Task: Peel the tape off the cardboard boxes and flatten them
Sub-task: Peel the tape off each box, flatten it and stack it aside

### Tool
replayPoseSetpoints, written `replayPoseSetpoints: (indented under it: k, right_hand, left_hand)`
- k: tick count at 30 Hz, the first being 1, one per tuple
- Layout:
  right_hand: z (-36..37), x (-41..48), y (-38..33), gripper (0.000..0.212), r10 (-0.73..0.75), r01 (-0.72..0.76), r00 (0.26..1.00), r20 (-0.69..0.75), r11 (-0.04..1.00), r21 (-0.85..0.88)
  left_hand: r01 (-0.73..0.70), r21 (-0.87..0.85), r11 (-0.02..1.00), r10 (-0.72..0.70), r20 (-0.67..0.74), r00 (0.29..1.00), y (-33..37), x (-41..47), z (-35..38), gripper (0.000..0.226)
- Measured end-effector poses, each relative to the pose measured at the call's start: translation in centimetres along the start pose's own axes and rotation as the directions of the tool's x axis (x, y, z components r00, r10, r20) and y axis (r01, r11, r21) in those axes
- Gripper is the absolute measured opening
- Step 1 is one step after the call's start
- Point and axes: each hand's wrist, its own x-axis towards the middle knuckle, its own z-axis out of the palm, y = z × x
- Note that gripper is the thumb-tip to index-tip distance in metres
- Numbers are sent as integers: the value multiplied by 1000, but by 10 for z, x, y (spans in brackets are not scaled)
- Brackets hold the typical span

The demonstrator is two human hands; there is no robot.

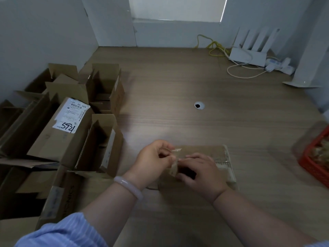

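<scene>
Early days, I judge: the left hand pinches tape off the box gripped by the right hand, while the pile of boxes stands unflattened.

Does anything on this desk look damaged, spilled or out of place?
Nothing spilled. The open boxes at left lean on each other in a jumble, and the white label on the big one looks ragged-edged. The left hand pinches tape off the box in front.
</scene>
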Motion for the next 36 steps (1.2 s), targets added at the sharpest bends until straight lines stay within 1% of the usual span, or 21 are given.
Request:
replayPoseSetpoints:
  k: [2, 4, 6, 8, 10, 12, 13, 15, 18, 20, 21, 23, 24, 25, 26, 27, 28, 29, 30, 33, 36]
  right_hand:
    - [-3, 4, -2, 53, 125, -125, 992, 6, 986, 106]
    - [-4, 8, -7, 65, 179, -179, 984, 10, 971, 156]
    - [-4, 11, -9, 54, 152, -155, 988, 35, 980, 126]
    - [-3, 13, -7, 43, 162, -167, 985, 52, 977, 129]
    - [-2, 14, -4, 30, 225, -230, 973, 44, 955, 185]
    - [-1, 13, -2, 13, 307, -312, 950, 60, 916, 251]
    - [0, 13, -1, 10, 331, -339, 941, 75, 898, 281]
    - [2, 12, 2, 14, 372, -379, 924, 89, 860, 342]
    - [1, 13, 0, 16, 477, -436, 877, 49, 751, 497]
    - [-2, 14, 0, 39, 553, -439, 833, 4, 657, 613]
    - [-4, 14, 2, 45, 583, -429, 812, -38, 639, 638]
    - [-14, 13, 9, 45, 616, -431, 776, -137, 676, 597]
    - [-20, 12, 13, 42, 594, -436, 784, -180, 733, 522]
    - [-25, 10, 16, 40, 535, -428, 822, -193, 806, 409]
    - [-28, 8, 18, 40, 458, -402, 874, -162, 869, 287]
    - [-28, 7, 19, 43, 382, -362, 921, -80, 912, 192]
    - [-27, 7, 18, 46, 338, -339, 941, 29, 934, 114]
    - [-26, 7, 15, 48, 314, -321, 942, 119, 946, 38]
    - [-23, 5, 14, 50, 295, -293, 943, 152, 955, -33]
    - [-19, -3, 11, 55, 222, -202, 967, 125, 967, -156]
    - [-20, -7, 10, 56, 238, -206, 959, 151, 957, -202]
  left_hand:
    - [30, -91, 995, -30, 3, 1000, 2, 2, 1, 27]
    - [29, -94, 995, -29, 0, 1000, 0, 2, 2, 26]
    - [28, -111, 993, -24, 36, 999, -3, 1, 4, 27]
    - [18, -118, 993, -9, 82, 997, -6, -2, 7, 29]
    - [-34, -50, 998, 38, 79, 996, -10, -1, 9, 33]
    - [-99, 109, 989, 97, 22, 995, -17, 2, 8, 35]
    - [-129, 208, 970, 130, 7, 992, -19, 2, 8, 33]
    - [-203, 383, 901, 201, 45, 979, -22, 3, 9, 35]
    - [-250, 492, 834, 244, 77, 967, -29, 4, 13, 45]
    - [-258, 504, 825, 261, 67, 963, -33, 4, 16, 46]
    - [-286, 510, 811, 287, 78, 955, -35, 4, 18, 44]
    - [-364, 550, 752, 365, 113, 924, -40, 4, 20, 37]
    - [-382, 578, 721, 384, 125, 915, -42, 4, 22, 36]
    - [-383, 609, 694, 384, 136, 913, -42, 4, 23, 36]
    - [-379, 645, 663, 382, 144, 913, -43, 3, 25, 37]
    - [-376, 683, 626, 383, 150, 911, -43, 2, 26, 39]
    - [-374, 718, 587, 385, 159, 909, -43, 2, 27, 42]
    - [-378, 746, 548, 389, 172, 905, -43, 1, 27, 44]
    - [-388, 765, 514, 397, 189, 898, -43, 1, 27, 44]
    - [-405, 778, 481, 409, 210, 888, -45, 1, 25, 43]
    - [-374, 784, 495, 388, 186, 903, -46, 0, 28, 46]
